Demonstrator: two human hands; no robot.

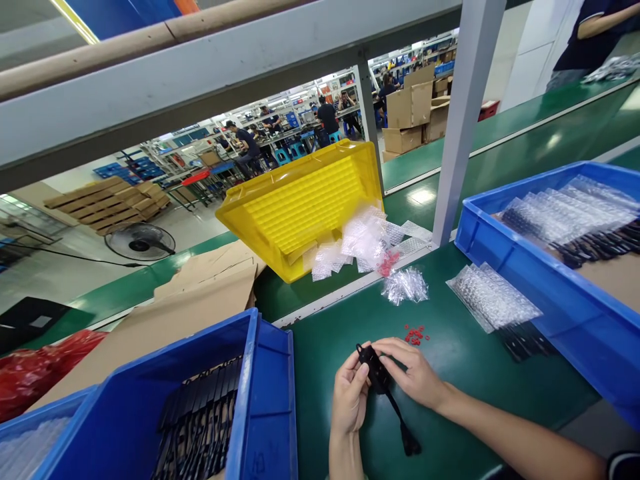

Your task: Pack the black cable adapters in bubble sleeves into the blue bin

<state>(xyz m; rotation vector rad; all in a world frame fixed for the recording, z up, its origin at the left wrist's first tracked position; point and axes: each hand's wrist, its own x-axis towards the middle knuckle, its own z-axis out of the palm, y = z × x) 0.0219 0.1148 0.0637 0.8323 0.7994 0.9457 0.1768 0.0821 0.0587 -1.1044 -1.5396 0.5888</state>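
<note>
Between my hands is a black adapter (379,375), a small box with a loop at its top and a short cable. The cable hangs down to a black connector end (411,443) over the green table. My left hand (350,393) grips the adapter from the left, thumb across its front. From the right, my right hand (414,373) has its fingers closed at the adapter's upper edge; its fingertips are partly hidden. Small red rings (415,335) lie loose just beyond my right hand. Farther back is a heap of clear plastic bags (405,285).
At left, a blue bin (270,400) holds rows of black adapters. Another blue bin (530,267) at right holds bubble-wrapped ones; more wrapped pieces (493,297) lie beside it. A tilted yellow crate (300,207) stands behind bubble bags (365,237). A grey post (463,127) rises behind the table.
</note>
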